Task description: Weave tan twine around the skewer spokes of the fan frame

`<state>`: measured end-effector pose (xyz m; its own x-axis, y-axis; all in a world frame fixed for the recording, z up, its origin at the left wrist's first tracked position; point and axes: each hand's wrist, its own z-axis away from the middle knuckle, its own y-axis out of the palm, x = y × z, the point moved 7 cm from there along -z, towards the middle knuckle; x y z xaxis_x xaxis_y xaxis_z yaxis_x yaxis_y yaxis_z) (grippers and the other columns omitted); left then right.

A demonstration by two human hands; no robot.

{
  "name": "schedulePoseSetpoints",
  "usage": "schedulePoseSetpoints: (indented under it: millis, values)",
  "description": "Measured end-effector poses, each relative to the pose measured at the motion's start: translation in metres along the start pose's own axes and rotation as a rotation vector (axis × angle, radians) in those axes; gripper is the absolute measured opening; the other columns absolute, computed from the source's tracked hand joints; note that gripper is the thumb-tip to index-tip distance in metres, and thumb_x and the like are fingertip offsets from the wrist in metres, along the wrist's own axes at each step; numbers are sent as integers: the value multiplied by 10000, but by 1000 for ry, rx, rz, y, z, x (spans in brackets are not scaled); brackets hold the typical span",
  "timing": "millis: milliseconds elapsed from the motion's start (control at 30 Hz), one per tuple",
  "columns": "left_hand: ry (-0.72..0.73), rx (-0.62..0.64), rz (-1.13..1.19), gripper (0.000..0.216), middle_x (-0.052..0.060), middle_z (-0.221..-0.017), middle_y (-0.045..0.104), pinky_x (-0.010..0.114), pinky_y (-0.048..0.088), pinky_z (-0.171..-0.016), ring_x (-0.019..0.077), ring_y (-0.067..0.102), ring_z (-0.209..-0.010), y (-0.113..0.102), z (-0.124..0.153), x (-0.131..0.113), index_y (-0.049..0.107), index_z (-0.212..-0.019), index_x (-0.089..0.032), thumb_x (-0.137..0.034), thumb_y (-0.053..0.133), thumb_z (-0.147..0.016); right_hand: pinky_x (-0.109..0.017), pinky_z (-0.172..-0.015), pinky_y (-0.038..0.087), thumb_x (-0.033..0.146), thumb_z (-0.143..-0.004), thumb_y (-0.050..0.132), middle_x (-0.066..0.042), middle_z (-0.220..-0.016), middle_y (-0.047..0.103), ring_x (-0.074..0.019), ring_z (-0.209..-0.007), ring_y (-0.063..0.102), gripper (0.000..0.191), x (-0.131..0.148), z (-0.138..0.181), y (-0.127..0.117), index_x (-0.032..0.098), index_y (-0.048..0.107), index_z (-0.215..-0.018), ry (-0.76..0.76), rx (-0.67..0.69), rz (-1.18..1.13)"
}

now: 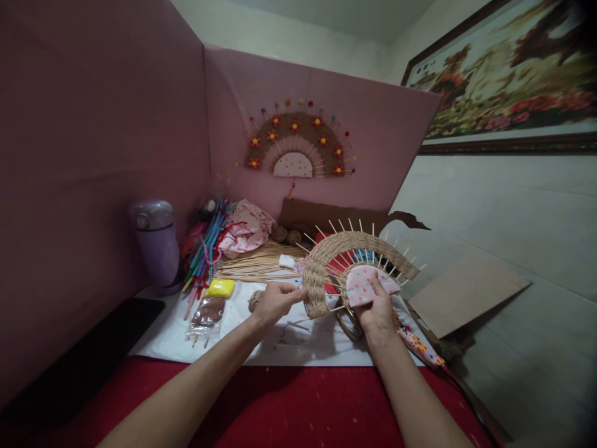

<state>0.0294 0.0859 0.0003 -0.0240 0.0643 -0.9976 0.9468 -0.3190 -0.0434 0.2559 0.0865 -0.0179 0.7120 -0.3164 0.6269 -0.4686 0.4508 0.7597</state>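
A half-round fan of woven twine on thin sticks [321, 264] is held up over the white sheet. Its small centre piece, covered in pink dotted cloth [361, 286], is gripped by my right hand [377, 311], thumb on the front. At the fan's left end, my left hand [278, 302] pinches the edge of the woven band or the strand there; which of these I cannot tell. Stick tips poke out beyond the band all around. Just left of my left hand lies a ball of twine [255, 300], partly hidden. Behind the fan, red and blue things are mostly covered.
A purple bottle [156, 246] stands at the left, by coloured pipe cleaners [205, 246] and pink dotted cloth [247, 227]. Thin sticks [254, 261], a yellow packet [220, 287] and a brown packet [208, 312] lie nearby. A flowered fan [295, 127] hangs on the pink board. Cardboard [469, 295] leans right.
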Motion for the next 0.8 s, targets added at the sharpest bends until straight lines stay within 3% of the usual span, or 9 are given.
schedulePoseSetpoints:
  millis: [467,800]
  values:
    - [31,-33,-56,500,-94,-378,262,215,107,-401,45,173,-374,-3,2,-9,598,-646,-128,-625,560,-674,-248,-592,534,206,-786,591,14,-725,693,-115,-610,638,66,1,1,1,169,623,-830,9,-19,-29]
    - [39,-86,71,639,-103,-339,254,217,132,-390,46,190,-341,-2,5,-15,613,-719,-97,-720,485,-654,-247,-581,533,237,-795,587,16,-701,684,-116,-594,633,74,4,2,-1,172,617,-813,3,-37,-19]
